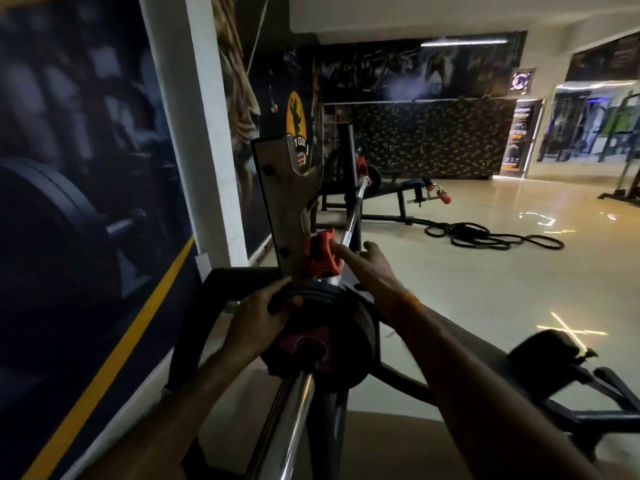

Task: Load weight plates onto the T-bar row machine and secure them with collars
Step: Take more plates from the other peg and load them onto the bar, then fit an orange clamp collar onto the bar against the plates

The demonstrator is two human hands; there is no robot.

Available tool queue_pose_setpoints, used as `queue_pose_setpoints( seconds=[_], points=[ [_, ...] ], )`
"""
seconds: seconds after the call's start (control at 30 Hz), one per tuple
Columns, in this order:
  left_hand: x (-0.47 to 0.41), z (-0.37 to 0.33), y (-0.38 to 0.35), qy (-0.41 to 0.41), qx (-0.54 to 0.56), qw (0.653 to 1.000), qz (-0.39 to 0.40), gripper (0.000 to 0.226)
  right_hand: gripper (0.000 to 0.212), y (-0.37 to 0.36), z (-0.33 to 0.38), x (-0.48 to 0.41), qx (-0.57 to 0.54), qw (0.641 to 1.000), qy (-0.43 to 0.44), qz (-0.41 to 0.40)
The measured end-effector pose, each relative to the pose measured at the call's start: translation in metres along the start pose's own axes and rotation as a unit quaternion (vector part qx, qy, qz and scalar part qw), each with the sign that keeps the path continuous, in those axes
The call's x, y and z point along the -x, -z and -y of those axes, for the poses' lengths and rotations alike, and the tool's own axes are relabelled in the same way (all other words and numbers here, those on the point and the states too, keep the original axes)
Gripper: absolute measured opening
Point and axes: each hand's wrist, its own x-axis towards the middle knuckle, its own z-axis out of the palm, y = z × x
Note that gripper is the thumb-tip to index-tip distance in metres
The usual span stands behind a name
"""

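A chrome bar (pixel 287 420) runs from the bottom of the view up towards the rack. Black weight plates (pixel 349 327) sit on its sleeve, with a red collar (pixel 304 344) clamped on their near side. My left hand (pixel 256 317) grips the top rim of the plates. A second red collar (pixel 320 252) sits on the bar beyond the plates, beside the metal rack upright (pixel 280 202). My right hand (pixel 360 261) reaches over the plates, its fingers touching that far collar.
A dark wall poster (pixel 86 202) fills the left side. A black bench (pixel 391 192) with red parts stands farther back. Battle ropes (pixel 485 237) lie coiled on the shiny floor. A padded bench end (pixel 543 348) and black frame sit at lower right.
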Motion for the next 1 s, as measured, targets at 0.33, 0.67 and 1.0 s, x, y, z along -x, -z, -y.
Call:
queue_pose_setpoints(
  seconds=[0.33,0.67,1.0],
  points=[
    [0.006,-0.015,0.004,0.053,-0.019,0.998,-0.01,0.074,0.071,-0.004,0.019,-0.054,-0.082,0.98,-0.093,0.155],
    [0.018,-0.041,0.014,0.026,0.006,0.998,-0.054,0.056,0.032,0.013,0.027,0.04,-0.073,0.994,0.08,0.022],
    [0.111,-0.092,0.065,0.099,0.287,0.952,0.033,0.013,0.073,-0.041,0.01,0.221,-0.089,0.987,0.135,-0.003]
  ],
)
